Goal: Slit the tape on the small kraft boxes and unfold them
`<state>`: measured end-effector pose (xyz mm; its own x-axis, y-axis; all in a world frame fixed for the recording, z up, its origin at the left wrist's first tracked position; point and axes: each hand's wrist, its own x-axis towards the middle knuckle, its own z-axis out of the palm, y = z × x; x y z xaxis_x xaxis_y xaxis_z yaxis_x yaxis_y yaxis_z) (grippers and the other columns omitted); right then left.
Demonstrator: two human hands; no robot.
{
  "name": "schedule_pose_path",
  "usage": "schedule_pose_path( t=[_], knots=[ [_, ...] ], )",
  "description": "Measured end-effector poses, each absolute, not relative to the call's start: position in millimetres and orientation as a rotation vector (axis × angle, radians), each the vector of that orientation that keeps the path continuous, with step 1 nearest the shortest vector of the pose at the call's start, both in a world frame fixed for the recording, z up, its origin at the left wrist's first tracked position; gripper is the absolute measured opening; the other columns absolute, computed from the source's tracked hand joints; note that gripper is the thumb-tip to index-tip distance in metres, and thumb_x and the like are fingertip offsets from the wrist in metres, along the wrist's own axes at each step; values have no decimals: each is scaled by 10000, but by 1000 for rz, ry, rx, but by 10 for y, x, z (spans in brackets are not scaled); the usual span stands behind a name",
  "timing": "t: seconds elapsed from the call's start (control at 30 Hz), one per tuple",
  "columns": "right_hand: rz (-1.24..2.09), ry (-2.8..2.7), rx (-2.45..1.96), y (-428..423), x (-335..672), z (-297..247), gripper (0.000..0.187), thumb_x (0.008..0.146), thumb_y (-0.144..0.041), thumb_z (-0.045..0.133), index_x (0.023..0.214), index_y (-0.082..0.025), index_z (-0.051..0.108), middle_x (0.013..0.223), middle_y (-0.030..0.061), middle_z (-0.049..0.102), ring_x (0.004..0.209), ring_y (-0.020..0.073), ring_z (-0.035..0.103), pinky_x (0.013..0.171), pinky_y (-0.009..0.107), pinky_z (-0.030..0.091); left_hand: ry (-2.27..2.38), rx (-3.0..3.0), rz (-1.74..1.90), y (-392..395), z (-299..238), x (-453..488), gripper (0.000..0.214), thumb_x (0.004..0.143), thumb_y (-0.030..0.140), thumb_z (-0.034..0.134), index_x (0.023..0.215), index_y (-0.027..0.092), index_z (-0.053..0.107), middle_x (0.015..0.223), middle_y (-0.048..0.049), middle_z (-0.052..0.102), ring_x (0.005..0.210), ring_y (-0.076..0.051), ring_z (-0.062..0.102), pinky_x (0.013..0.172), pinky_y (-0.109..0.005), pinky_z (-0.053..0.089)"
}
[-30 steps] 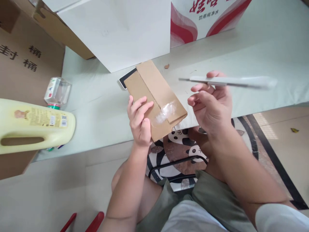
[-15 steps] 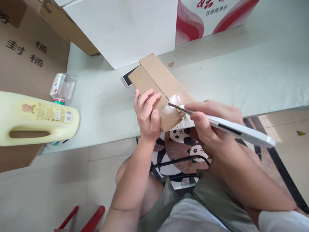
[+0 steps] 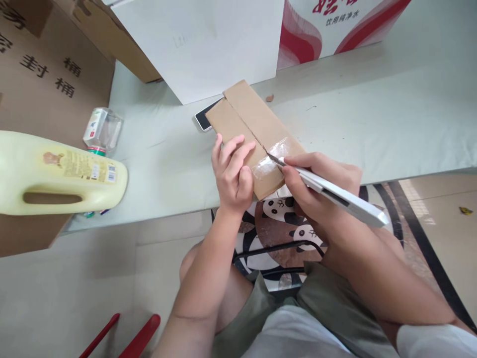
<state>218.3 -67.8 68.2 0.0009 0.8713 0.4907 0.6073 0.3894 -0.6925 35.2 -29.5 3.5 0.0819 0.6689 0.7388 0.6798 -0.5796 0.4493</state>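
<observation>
A small flat cardboard box (image 3: 249,119) lies tilted over the front edge of the pale green table (image 3: 372,124). Clear tape (image 3: 274,154) covers the near end of its seam. My left hand (image 3: 233,174) is closed on the box's near left corner, fingers on top. My right hand (image 3: 316,181) grips a white utility knife (image 3: 335,191). The knife's blade tip touches the taped seam.
A phone (image 3: 204,119) lies partly under the box's far end. A large white box (image 3: 201,44) and a red-and-white carton (image 3: 335,25) stand behind. At the left are a pale yellow jug (image 3: 55,171), a clear bottle (image 3: 102,132) and brown cartons (image 3: 44,64). A panda-pattern stool (image 3: 283,233) sits below.
My right hand has brought the knife down from above the table to the taped seam. The blade tip has then slid slightly along it. My left hand has kept hold of the box.
</observation>
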Motion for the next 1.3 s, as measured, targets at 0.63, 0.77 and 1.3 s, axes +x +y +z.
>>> schedule_pose_path(
  t=[0.63, 0.77, 1.3],
  knots=[
    [265, -1711, -1385, -840, 2185, 856, 177, 882, -239, 605, 711, -233, 653, 494, -35, 538, 428, 97, 450, 462, 259, 379, -1508, -2314, -1589, -345, 59, 362, 521, 1077, 421, 283, 1281, 194, 705, 1391, -134, 659, 1298, -267, 618, 1118, -454, 502],
    [300, -1752, -1420, -878, 2188, 942, 165, 881, -209, 609, 721, -229, 645, 520, -37, 546, 440, 92, 445, 497, 267, 392, -1486, -2334, -1657, -337, 55, 365, 506, 1074, 402, 311, 1283, 181, 714, 1403, -141, 654, 1305, -274, 611, 1118, -454, 500],
    [301, -1745, -1286, -963, 2419, 1048, 124, 897, -238, 644, 780, -272, 667, 536, -45, 610, 413, 112, 514, 458, 284, 434, -1545, -2291, -1604, -314, 34, 362, 572, 1075, 470, 263, 1251, 190, 729, 1367, -137, 670, 1294, -280, 627, 1100, -465, 527]
  ],
)
